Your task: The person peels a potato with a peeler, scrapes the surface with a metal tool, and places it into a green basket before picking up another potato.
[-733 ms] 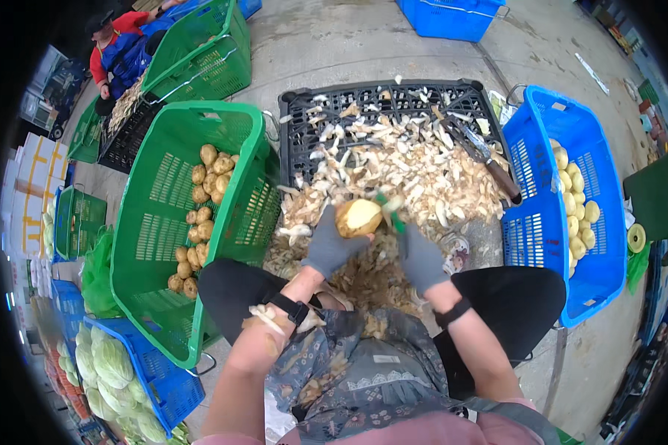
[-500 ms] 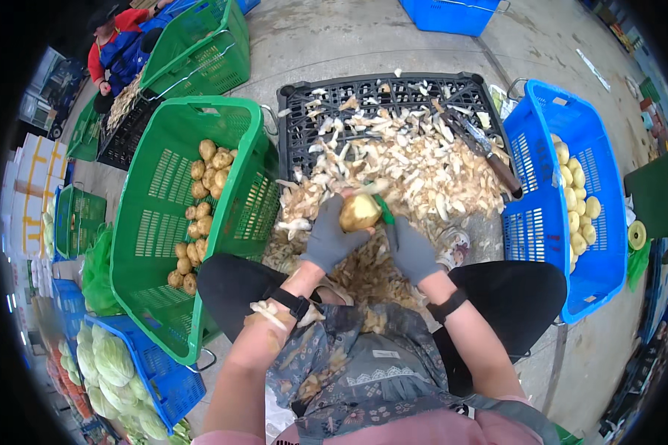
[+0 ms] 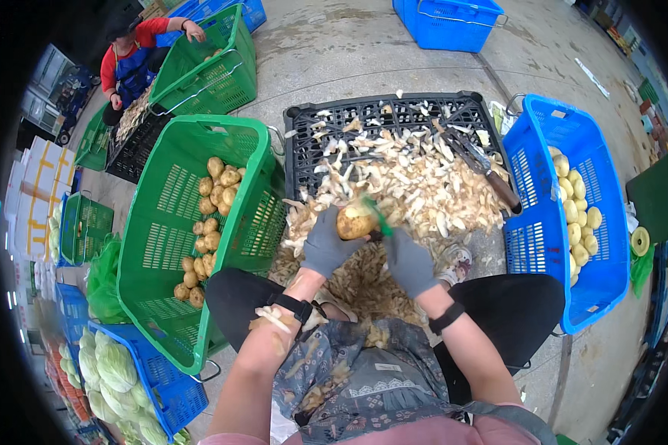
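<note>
My left hand (image 3: 329,243), in a grey glove, is closed around a partly peeled potato (image 3: 355,222). Brown skin still shows on part of it, with a pale bared patch at the top. In my gloved right hand (image 3: 410,259) is a green peeler (image 3: 379,216), its head up against the potato's right side and slightly blurred. Below and beyond both hands lies a heap of peelings (image 3: 416,174) on an upturned black crate (image 3: 300,141). A knife-like tool with a brown handle (image 3: 503,191) rests on the heap's right side.
A green basket (image 3: 172,193) at left holds unpeeled potatoes (image 3: 217,185). The blue basket (image 3: 608,222) at right holds peeled potatoes (image 3: 574,215). Cabbages (image 3: 115,367) fill a blue crate at lower left. A co-worker (image 3: 133,63) sits at upper left beside another green basket (image 3: 215,74).
The potato has turned in my left hand, showing more brown skin, and the peeler has moved across its top right. The co-worker's arm now reaches over the far green basket.
</note>
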Motion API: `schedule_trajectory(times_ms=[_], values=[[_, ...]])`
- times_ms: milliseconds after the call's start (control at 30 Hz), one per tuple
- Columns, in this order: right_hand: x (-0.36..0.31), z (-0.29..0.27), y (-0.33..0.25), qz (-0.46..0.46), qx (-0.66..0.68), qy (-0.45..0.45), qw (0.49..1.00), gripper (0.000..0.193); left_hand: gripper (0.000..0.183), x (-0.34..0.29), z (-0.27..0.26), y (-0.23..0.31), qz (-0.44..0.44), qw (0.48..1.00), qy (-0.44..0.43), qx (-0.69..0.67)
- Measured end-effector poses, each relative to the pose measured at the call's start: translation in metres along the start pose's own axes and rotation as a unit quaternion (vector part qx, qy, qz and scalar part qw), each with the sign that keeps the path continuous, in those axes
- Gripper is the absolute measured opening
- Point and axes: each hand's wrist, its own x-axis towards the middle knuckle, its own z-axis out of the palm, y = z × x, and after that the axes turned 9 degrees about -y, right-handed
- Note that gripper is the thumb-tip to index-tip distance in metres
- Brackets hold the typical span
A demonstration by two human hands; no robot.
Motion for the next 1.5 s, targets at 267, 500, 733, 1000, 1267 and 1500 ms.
schedule_trajectory(times_ms=[267, 500, 733, 1000, 1267, 1500], values=[[0.005, -0.009, 0.015, 0.057, 0.003, -0.060, 0.997, 0.021, 0.066, -0.003, 0.015, -0.008, 0.043, 0.997, 0.070, 0.004], [0.003, -0.005, -0.001, -0.002, -0.055, 0.061, 0.997, 0.018, 0.068, 0.000, 0.012, -0.020, -0.047, 0.987, 0.027, -0.148], [-0.002, 0.004, -0.023, -0.125, -0.087, 0.014, 0.988, 0.018, 0.068, 0.002, 0.016, 0.000, 0.041, 0.998, 0.046, -0.013], [-0.007, -0.016, -0.023, -0.110, -0.067, 0.064, 0.990, 0.019, 0.067, -0.002, 0.010, 0.011, 0.015, 1.000, 0.022, 0.002], [-0.001, -0.005, -0.017, -0.092, -0.039, 0.037, 0.994, 0.020, 0.065, 0.001, 0.010, 0.000, -0.024, 0.999, 0.044, -0.014], [0.011, -0.002, 0.014, 0.059, -0.031, -0.040, 0.997, 0.025, 0.067, 0.001, 0.015, -0.016, -0.052, 0.992, 0.036, -0.106]])
